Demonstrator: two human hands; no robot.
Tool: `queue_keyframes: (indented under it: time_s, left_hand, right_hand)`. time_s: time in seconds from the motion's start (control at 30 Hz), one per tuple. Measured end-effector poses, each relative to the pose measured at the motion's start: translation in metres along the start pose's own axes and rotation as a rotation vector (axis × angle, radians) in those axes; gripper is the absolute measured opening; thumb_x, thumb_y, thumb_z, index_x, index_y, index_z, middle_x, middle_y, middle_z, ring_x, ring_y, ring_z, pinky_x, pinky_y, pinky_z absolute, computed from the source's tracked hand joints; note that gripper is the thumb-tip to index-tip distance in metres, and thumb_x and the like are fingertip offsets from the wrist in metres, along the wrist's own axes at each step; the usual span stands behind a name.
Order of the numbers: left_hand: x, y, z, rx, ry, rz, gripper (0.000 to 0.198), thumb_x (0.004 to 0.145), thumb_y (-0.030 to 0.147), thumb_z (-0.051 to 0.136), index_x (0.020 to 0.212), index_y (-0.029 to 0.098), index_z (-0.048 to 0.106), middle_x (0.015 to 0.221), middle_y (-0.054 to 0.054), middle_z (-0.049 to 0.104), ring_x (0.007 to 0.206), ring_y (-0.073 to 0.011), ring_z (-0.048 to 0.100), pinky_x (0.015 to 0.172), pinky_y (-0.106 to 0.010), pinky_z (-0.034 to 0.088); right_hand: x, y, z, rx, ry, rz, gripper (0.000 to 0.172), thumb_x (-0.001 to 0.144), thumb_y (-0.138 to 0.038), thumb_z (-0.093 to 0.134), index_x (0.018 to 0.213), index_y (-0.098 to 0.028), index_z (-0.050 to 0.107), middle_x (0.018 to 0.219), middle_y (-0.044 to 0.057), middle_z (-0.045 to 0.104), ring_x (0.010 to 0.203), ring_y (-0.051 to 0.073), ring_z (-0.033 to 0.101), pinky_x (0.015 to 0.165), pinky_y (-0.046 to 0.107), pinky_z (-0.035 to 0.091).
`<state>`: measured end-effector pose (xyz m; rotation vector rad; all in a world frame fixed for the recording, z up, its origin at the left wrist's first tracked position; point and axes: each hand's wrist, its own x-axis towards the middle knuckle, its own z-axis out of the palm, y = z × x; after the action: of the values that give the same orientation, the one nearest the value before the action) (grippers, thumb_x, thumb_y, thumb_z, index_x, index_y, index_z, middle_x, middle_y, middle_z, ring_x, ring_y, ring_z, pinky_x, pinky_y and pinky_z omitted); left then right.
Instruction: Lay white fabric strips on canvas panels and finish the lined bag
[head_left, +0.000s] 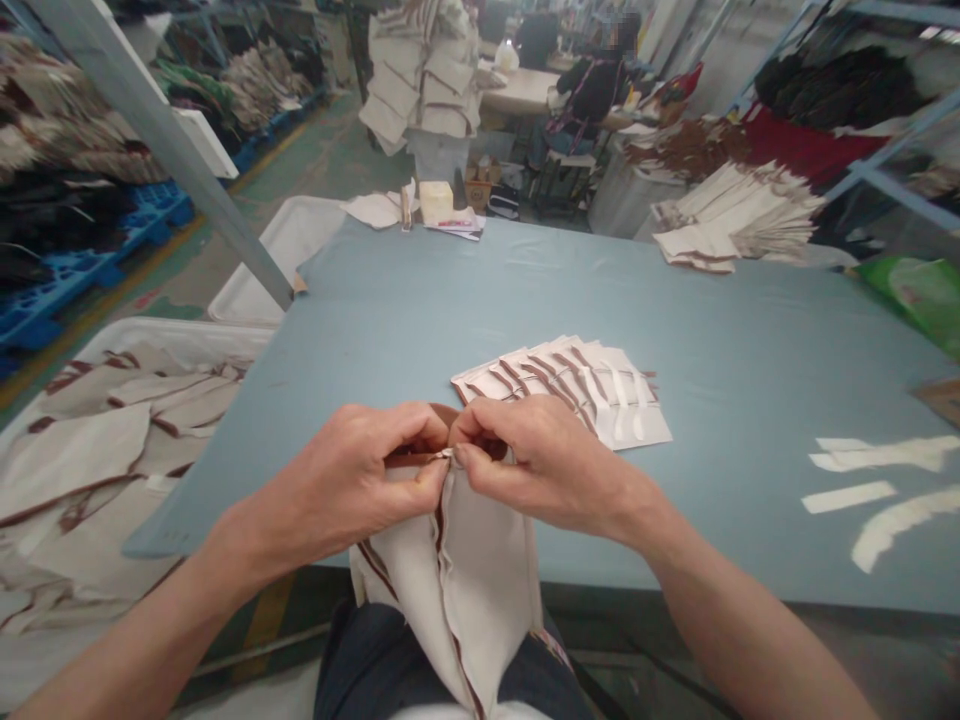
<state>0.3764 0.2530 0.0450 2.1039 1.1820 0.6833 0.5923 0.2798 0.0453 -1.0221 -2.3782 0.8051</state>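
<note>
The left hand (352, 485) and the right hand (544, 465) meet thumb to thumb. Each has its thumb and forefinger clamped on the top edge of the cream cloth piece (469, 575). The fingertips (429, 472) nearly touch one another where the brown piping (441, 520) comes up to that edge. The other fingers curl in behind the pinch. Below the fingers the piece hangs folded along the piping, off the near edge of the blue table (450, 300) and down toward the lap.

Just beyond the right fingers, a fanned stack of similar pieces (600, 395) lies flat on the table. Farther to the right of them lie a few loose white strips (877, 470). Well to the left of the left fingers and lower down, a white bin (150, 335) holds more cream pieces with brown trim.

The work in hand looks like fine handling of the corner at the piping. It probably goes best with the two pinches close together, so the short span between them stays taut and level. An even pull from both sides should stop the fold twisting (the hanging weight of the cloth helps hold the seam straight). Gripping with the tips rather than the pads would leave the piping end in sight.
</note>
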Motion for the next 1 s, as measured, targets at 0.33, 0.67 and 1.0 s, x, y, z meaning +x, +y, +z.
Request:
queue_keyframes:
  time_s: [0.33, 0.67, 1.0]
  left_hand:
    - [-0.001, 0.0, 0.004, 0.126, 0.006, 0.136, 0.013, 0.09, 0.012, 0.053, 0.08, 0.018, 0.06, 0.067, 0.008, 0.058, 0.056, -0.0063, 0.048, 0.055, -0.02, 0.033]
    - [-0.009, -0.002, 0.002, 0.271, -0.019, 0.257, 0.016, 0.097, 0.013, 0.049, 0.091, 0.02, 0.062, 0.072, 0.004, 0.067, 0.055, -0.0094, 0.054, 0.053, -0.023, 0.033]
    - [-0.018, -0.007, -0.002, 0.293, -0.064, 0.421, 0.024, 0.104, 0.01, 0.044, 0.09, 0.02, 0.061, 0.08, 0.0, 0.068, 0.065, -0.0118, 0.061, 0.059, -0.021, 0.042]
  right_hand:
    - [-0.011, -0.013, 0.009, 0.027, 0.063, 0.124, 0.004, 0.081, -0.023, 0.063, 0.081, -0.019, 0.065, 0.075, 0.001, 0.071, 0.065, 0.015, 0.058, 0.063, 0.028, 0.032]
    - [-0.016, -0.005, 0.017, 0.184, 0.069, 0.071, 0.007, 0.08, -0.018, 0.059, 0.078, -0.018, 0.066, 0.066, -0.004, 0.062, 0.061, 0.012, 0.052, 0.063, 0.026, 0.034]
    - [-0.016, -0.004, 0.026, 0.294, 0.074, 0.13, 0.006, 0.073, -0.017, 0.055, 0.073, -0.02, 0.06, 0.062, -0.006, 0.052, 0.058, 0.01, 0.044, 0.059, 0.025, 0.031]
